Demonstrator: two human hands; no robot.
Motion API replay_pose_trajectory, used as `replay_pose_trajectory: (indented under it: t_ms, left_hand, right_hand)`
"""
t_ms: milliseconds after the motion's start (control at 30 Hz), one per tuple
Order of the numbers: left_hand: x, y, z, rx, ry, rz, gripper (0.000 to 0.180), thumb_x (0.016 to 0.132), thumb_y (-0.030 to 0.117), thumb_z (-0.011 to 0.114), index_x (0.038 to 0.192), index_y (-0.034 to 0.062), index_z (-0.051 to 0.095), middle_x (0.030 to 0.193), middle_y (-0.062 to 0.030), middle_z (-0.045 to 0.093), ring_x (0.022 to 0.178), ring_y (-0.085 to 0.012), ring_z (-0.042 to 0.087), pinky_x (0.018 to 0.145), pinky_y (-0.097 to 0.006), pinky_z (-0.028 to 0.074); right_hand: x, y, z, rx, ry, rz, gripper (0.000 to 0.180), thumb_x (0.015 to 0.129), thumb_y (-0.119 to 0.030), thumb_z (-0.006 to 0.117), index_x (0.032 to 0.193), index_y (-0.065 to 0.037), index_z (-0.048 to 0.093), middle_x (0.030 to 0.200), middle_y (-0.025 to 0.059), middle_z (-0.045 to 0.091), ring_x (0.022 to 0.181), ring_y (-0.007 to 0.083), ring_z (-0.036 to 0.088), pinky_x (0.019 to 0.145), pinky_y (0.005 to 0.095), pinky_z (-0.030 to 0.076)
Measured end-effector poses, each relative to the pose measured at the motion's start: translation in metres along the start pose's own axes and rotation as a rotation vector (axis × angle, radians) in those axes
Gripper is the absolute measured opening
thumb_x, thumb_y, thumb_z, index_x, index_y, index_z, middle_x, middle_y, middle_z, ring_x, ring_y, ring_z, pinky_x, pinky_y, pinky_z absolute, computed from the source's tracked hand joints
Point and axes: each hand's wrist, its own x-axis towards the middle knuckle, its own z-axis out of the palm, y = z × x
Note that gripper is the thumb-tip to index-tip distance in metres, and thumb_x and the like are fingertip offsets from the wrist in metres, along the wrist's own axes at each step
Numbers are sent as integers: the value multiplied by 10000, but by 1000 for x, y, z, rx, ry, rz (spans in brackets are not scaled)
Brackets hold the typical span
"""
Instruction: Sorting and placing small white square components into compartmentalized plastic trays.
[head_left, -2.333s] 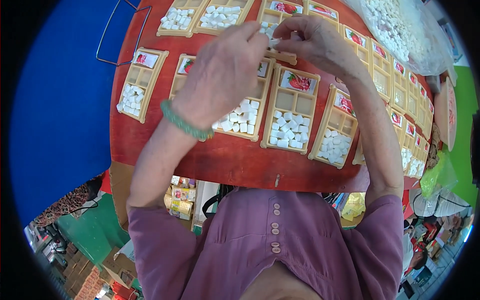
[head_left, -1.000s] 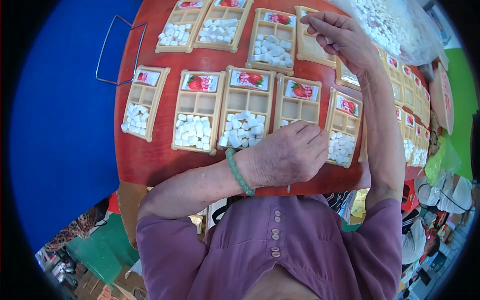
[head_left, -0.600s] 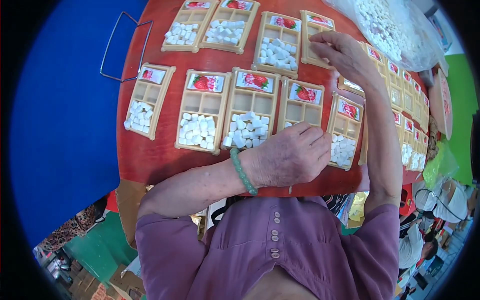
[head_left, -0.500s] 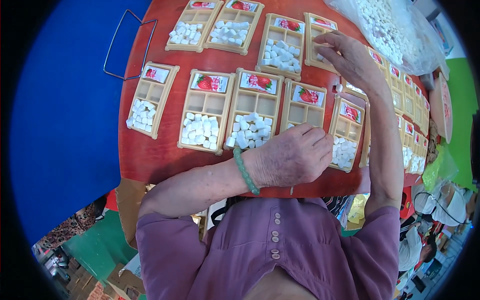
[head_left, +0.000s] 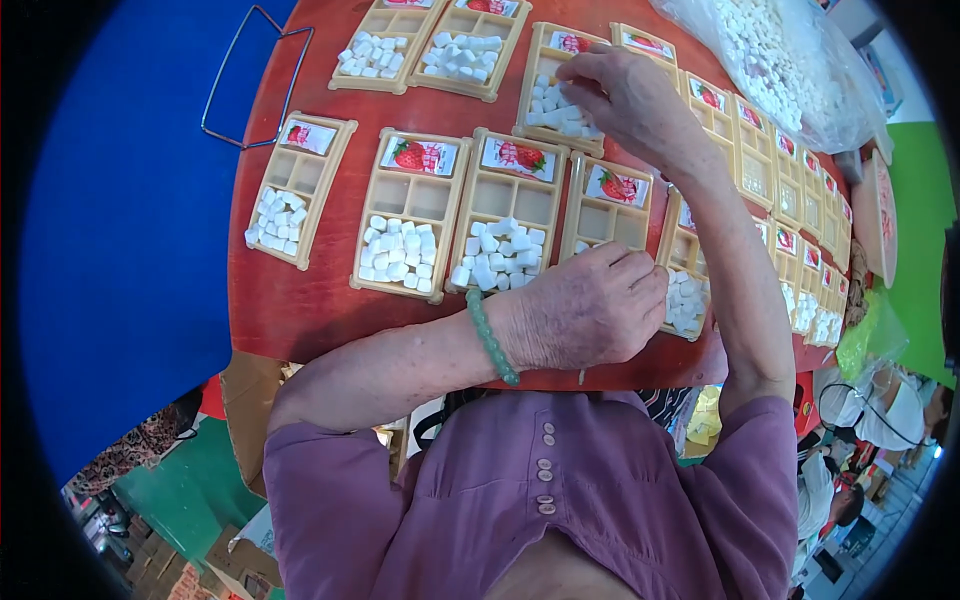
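Note:
My left hand [head_left: 590, 305], a green bead bracelet [head_left: 488, 340] at its wrist, is closed with its back up over the lower end of a tan divided tray [head_left: 605, 220]. Whatever its curled fingers hold is hidden; a few white pieces peek out above the knuckles. Farther back, my right hand [head_left: 640, 105] hovers over another tan tray [head_left: 532, 45], fingers bent and apart beside its white marshmallow-like pieces [head_left: 556, 108]. I see nothing held between them. Each nearby tray has a sachet with a strawberry picture at its top.
Similar trays, several with white pieces [head_left: 400, 253], stand in rows on the red table [head_left: 300, 310]. A large clear bag of white pieces [head_left: 765, 60] lies at the back right. A bent metal wire frame [head_left: 235, 65] sticks out at the table's left edge, by a blue surface [head_left: 120, 220].
My right hand has moved left, from the neighbouring back-row tray to the one with many white pieces. My left hand stays nearly in place, still closed. The view has shifted slightly.

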Motion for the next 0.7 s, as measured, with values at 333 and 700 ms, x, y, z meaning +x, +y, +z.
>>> replay_pose_trajectory:
  t_ms: [333,700]
  left_hand:
    - [2,-1,-6,-20,-58,-13,261,730,107,660,957,-20,674,1014,-106,646,927,-239,630,819,-352,538]
    - [1,-2,-4,-21,-97,-21,291,716,112,651,971,-27,670,1035,-120,660,949,-245,638,806,-354,545]
  right_hand:
    - [-46,17,-53,65,24,24,202,934,-148,643,1066,1,679,850,116,683,742,227,627,702,347,497]
    - [-86,17,-41,-125,-101,178,171,842,-107,701,988,-20,719,858,171,697,778,335,675,710,407,525]
